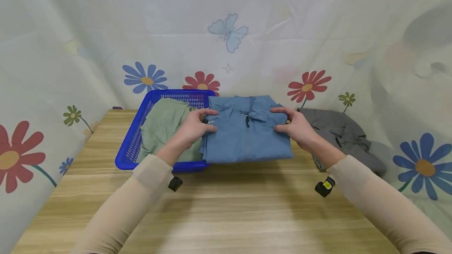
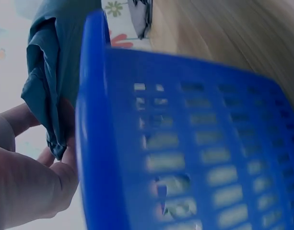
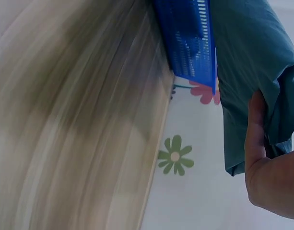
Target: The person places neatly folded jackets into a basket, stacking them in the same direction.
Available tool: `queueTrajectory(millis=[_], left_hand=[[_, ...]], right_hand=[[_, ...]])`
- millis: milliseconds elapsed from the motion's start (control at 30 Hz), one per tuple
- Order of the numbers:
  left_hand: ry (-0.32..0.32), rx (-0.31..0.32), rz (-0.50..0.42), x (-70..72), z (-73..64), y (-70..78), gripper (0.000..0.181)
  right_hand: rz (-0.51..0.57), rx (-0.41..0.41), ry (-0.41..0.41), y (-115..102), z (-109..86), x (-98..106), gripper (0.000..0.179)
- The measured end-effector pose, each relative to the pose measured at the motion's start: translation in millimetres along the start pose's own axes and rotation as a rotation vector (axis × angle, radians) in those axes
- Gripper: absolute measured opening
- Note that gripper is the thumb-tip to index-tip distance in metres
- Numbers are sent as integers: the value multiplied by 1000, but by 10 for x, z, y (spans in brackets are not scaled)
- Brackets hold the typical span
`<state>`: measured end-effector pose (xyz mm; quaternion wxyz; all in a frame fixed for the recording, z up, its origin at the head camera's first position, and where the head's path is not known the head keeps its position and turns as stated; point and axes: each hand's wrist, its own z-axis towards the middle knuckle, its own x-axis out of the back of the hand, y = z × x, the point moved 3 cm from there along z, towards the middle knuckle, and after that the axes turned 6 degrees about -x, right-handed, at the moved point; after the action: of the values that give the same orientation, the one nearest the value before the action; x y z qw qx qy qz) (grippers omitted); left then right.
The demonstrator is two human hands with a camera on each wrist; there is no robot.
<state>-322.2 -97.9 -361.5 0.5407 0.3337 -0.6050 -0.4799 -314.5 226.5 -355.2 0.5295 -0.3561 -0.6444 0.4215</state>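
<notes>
A folded blue jacket (image 1: 247, 140) with a dark zip pull is held up between both hands, raised above the table. My left hand (image 1: 195, 126) grips its left edge, thumb and fingers on top and the rest tucked under. On the opposite edge my right hand (image 1: 294, 126) holds it the same way; in the right wrist view the thumb lies along the blue cloth (image 3: 240, 96). The jacket's left side overlaps the right rim of a blue plastic basket (image 1: 123, 156). Inside the basket lies a light green garment (image 1: 162, 124).
A dark grey garment (image 1: 335, 128) lies on the right of the wooden table (image 1: 226, 214). Behind the table hangs a pale curtain (image 1: 169, 22) printed with flowers and butterflies. The basket's slotted wall (image 2: 185, 120) stands close by my left hand.
</notes>
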Motion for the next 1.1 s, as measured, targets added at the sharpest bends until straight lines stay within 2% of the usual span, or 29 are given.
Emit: queueTrajectory(millis=[233,467,767,1100], left_hand=[[-15,-7,-53,233,-12,-51,52],[-21,-7,-120,449,-30,-163,54],[-13,58,-196,733,-74,-262,60],[14,100,-156,1088,-123,-395,61]], right_hand=[[43,19,-27,-119,101,-145,60],[107,37,-42,-219,181,-323,59],[201,33,-71,-330,280,-583,60],[262,8,-104,-456,416,-892,58]])
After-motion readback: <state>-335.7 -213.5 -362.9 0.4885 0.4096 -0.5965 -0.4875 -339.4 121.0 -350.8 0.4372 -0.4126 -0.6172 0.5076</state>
